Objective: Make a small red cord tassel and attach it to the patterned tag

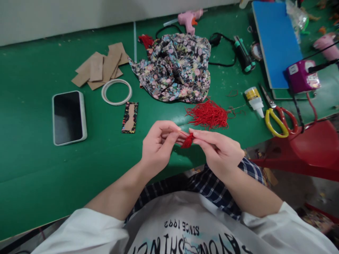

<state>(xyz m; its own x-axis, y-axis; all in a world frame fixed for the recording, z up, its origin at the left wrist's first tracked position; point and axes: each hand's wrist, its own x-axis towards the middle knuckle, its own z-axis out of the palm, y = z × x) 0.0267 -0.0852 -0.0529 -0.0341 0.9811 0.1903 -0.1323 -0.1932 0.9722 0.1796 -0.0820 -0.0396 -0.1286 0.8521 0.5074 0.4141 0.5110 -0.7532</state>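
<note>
My left hand (157,144) and my right hand (218,150) meet just above the near edge of the green table (34,158). Between their fingertips they pinch a small red thread tassel (187,141). A loose heap of red threads (209,114) lies on the table just beyond my right hand. Left of my hands, a narrow card strip wrapped in floral cloth (129,117) lies flat.
A crumpled floral cloth (176,67) sits mid-table, with brown card pieces (99,67), a white ring (116,91) and a phone (69,116) to the left. Right: glue bottle (254,100), scissors (278,118), blue board (277,42), pink glue gun (188,18), red stool (309,148).
</note>
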